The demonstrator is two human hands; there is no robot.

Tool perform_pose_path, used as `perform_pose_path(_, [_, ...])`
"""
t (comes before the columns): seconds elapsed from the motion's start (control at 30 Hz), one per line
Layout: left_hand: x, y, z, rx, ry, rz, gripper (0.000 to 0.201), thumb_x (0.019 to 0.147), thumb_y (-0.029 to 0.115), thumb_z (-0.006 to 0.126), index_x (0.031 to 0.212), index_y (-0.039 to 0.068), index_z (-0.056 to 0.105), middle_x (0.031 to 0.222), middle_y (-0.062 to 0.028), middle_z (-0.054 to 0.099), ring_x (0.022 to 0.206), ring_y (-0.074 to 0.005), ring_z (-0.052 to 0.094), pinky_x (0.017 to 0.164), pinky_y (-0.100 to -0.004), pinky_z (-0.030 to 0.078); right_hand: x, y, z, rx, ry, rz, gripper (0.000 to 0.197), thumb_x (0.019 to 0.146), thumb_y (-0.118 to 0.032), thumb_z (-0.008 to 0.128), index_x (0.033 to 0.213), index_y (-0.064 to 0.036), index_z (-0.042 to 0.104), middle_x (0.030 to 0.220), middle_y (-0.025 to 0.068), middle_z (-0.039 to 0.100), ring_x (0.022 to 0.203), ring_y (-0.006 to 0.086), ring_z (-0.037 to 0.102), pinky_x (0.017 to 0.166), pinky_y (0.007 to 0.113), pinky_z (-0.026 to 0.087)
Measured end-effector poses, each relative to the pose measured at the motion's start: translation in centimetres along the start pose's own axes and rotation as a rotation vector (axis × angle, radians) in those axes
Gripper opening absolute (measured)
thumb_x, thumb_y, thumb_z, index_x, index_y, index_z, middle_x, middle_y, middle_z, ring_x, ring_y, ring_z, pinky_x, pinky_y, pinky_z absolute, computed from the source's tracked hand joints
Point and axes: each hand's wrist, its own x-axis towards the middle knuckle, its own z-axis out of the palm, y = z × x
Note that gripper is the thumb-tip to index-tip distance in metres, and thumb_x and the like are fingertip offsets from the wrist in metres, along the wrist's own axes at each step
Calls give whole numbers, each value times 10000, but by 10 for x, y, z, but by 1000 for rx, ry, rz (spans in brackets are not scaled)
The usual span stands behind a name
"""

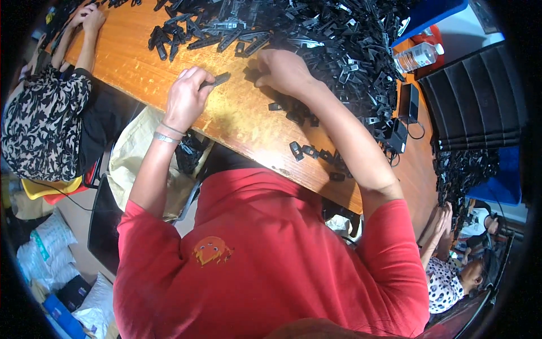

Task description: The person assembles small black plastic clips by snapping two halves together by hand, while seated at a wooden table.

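Observation:
My left hand (188, 93) is closed on a slim black plastic part (218, 80), pinched between thumb and fingers above the wooden table. To its right, my right hand (284, 70) hangs palm down at the near edge of a large heap of black plastic parts (344, 51). Its fingers are curled inward; whatever they hold is lost in shadow. Several small black pieces (296, 150) lie loose under and beside my right forearm. Longer black parts (164, 42) are scattered beyond my left hand.
The wooden table (248, 133) curves around me. A clear bottle (418, 57) lies by blue bins at the right, near black boxes with a cord (395, 135). A pale sack (132, 155) hangs below the left edge. Other people's hands (87, 18) work at the far left and right.

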Motion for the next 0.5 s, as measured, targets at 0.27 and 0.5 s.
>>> perform_pose_path(0.27, [-15,-13,-13,5,58,-10,292,838,50,867,1098,36,735,1017,-133,708,983,-354,679,875,-431,543,-6,-8,11,76,290,26,327,875,-236,887,1137,-80,768,1092,167,776,1014,374,766,870,476,595])
perform_pose_path(0.5, [-16,-15,-10,36,81,-15,236,845,77,873,1037,33,742,981,-130,679,951,-361,654,852,-438,531,4,-48,59,71,305,-218,270,845,-177,884,1085,-81,807,1026,133,714,934,372,749,808,485,613])
